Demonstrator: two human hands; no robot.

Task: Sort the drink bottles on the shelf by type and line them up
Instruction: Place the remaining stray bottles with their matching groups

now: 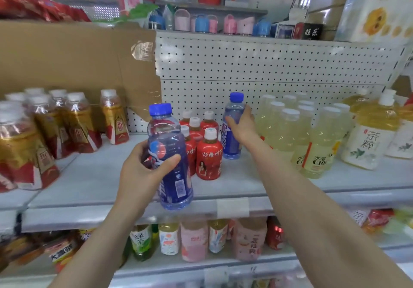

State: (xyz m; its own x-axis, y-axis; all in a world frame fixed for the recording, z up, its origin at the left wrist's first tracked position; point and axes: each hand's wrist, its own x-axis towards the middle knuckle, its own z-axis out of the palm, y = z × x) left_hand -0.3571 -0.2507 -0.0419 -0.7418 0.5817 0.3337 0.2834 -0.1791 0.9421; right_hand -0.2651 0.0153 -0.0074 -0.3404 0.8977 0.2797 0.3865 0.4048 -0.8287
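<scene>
The left hand [143, 171] gripped a clear blue-capped bottle [171, 156] with a dark blue label, held tilted above the shelf [93, 176] edge. The right hand [242, 126] wrapped its fingers around a matching second bottle [232, 129] standing upright between the red bottles [209, 153] and pale yellow bottles [290, 135].

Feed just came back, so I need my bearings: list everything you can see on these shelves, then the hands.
Blue bottles: two, blue caps; one standing on shelf, one held in front.
Small red bottles: about seven, white caps, shelf centre.
Pale yellow bottles: about ten, right of centre.
Tea bottles: at least two, yellow, far right.
Gold-red bottles: about nine, left.
Cardboard sheet: one, brown, behind left.
Shelf: grey.
Lower-shelf drinks: mixed colours.
Left hand: holding the front bottle.
Right hand: gripping the standing bottle.
</scene>
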